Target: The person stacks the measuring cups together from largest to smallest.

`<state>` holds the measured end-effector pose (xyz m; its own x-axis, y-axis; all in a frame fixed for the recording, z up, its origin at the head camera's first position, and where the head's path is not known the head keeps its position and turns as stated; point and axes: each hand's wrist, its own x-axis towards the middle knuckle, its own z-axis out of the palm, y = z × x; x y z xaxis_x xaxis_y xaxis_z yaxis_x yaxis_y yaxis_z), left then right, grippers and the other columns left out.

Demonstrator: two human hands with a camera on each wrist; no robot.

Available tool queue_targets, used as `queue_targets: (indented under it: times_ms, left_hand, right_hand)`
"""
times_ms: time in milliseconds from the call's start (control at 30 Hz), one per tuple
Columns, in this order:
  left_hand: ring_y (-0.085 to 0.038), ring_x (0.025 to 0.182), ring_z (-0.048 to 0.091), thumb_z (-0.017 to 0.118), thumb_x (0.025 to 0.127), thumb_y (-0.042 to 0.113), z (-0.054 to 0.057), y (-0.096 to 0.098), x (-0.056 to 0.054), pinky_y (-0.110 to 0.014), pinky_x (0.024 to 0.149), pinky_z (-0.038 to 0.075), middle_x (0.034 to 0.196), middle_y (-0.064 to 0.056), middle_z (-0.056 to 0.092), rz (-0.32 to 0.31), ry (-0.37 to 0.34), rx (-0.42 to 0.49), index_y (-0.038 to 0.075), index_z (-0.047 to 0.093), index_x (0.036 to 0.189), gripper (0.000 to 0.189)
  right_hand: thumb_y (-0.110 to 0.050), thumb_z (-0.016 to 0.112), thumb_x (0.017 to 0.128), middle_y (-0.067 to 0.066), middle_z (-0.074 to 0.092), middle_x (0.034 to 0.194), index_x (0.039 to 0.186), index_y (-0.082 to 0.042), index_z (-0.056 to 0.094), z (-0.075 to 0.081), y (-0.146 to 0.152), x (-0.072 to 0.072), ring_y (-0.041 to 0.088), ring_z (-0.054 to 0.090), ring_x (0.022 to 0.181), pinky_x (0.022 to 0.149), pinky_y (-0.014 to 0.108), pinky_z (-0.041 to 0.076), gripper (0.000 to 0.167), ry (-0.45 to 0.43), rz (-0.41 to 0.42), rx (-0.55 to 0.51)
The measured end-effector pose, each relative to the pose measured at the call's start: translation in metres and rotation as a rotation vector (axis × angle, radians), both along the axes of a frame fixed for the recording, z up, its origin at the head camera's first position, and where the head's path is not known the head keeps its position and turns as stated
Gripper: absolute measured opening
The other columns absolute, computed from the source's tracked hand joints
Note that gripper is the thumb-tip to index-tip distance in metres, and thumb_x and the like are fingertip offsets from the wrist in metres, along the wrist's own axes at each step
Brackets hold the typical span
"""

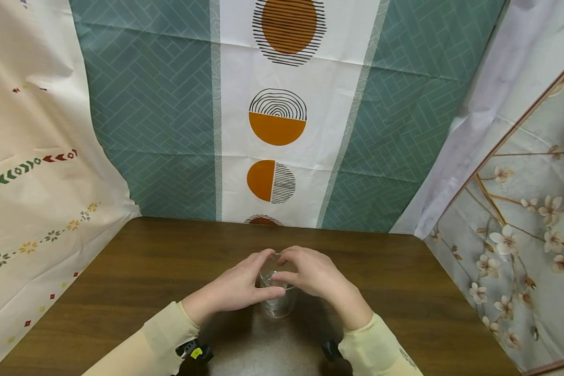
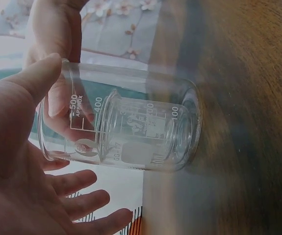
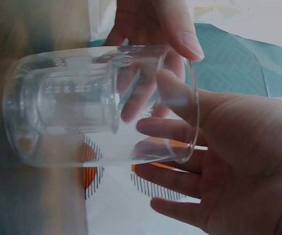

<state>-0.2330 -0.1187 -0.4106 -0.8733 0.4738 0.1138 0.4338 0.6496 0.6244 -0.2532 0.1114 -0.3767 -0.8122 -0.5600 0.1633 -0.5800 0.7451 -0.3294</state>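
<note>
A large clear glass beaker (image 2: 131,73) with white volume markings stands upright on the wooden table. Inside it a smaller marked beaker (image 2: 141,142) sits near the bottom. My left hand (image 1: 237,287) holds the large beaker near its rim, thumb along the near side and index finger toward the far side. Its other fingers extend loosely in the left wrist view. My right hand (image 1: 312,271) hovers at the beaker's mouth from the right, thumb and fingers spread apart around the rim area, with nothing gripped between them. Part of it shows through the glass.
The brown wooden table (image 1: 169,250) extends around the beakers. A teal and white patterned cloth (image 1: 169,104) hangs behind it, with a cream embroidered cloth (image 1: 28,209) at the left and a floral cloth (image 1: 521,261) at the right.
</note>
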Motion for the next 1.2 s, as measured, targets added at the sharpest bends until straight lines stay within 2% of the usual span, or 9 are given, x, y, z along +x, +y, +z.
queue_targets:
  times_ms: [267, 500, 800, 1000, 1200]
  left_hand:
    - [-0.034, 0.151, 0.048, 0.075, 0.096, 0.071, -0.002, -0.001, 0.0, -0.064, 0.114, 0.046, 0.171, -0.013, 0.042, 0.012, 0.014, -0.014, 0.008, 0.034, 0.171, 0.107]
    - [-0.036, 0.156, 0.042, 0.074, 0.097, 0.071, -0.001, -0.003, 0.002, -0.065, 0.117, 0.042, 0.173, -0.014, 0.04, 0.023, 0.011, -0.034, 0.009, 0.033, 0.173, 0.107]
    - [-0.037, 0.155, 0.044, 0.074, 0.098, 0.069, 0.001, -0.006, 0.007, -0.066, 0.116, 0.044, 0.172, -0.015, 0.041, 0.037, 0.028, -0.051, 0.007, 0.034, 0.172, 0.105]
    - [-0.038, 0.155, 0.044, 0.073, 0.099, 0.069, 0.001, -0.007, 0.009, -0.066, 0.116, 0.043, 0.171, -0.017, 0.042, 0.05, 0.054, -0.074, 0.007, 0.035, 0.172, 0.103]
    - [-0.041, 0.154, 0.045, 0.073, 0.099, 0.067, 0.002, -0.01, 0.011, -0.066, 0.119, 0.04, 0.169, -0.019, 0.044, 0.059, 0.093, -0.101, 0.005, 0.037, 0.171, 0.101]
  right_hand:
    - [-0.044, 0.081, 0.102, 0.003, 0.073, 0.139, 0.126, -0.015, 0.08, -0.006, 0.002, 0.006, 0.026, 0.069, 0.128, 0.104, 0.051, 0.056, 0.039, 0.071, -0.024, -0.059]
    - [-0.045, 0.08, 0.103, 0.004, 0.069, 0.148, 0.133, -0.016, 0.077, -0.01, 0.003, 0.01, 0.028, 0.065, 0.136, 0.109, 0.054, 0.053, 0.042, 0.09, -0.048, -0.101]
    - [-0.047, 0.079, 0.103, 0.001, 0.068, 0.148, 0.136, -0.02, 0.075, -0.014, 0.007, 0.013, 0.025, 0.064, 0.138, 0.108, 0.054, 0.053, 0.043, 0.118, -0.058, -0.137]
    - [-0.047, 0.077, 0.104, 0.001, 0.069, 0.147, 0.14, -0.019, 0.073, -0.016, 0.009, 0.013, 0.025, 0.063, 0.139, 0.11, 0.053, 0.052, 0.046, 0.145, -0.068, -0.126]
    - [-0.052, 0.074, 0.104, 0.004, 0.065, 0.154, 0.151, -0.016, 0.066, -0.017, 0.013, 0.014, 0.029, 0.057, 0.147, 0.117, 0.056, 0.046, 0.059, 0.157, -0.103, -0.075]
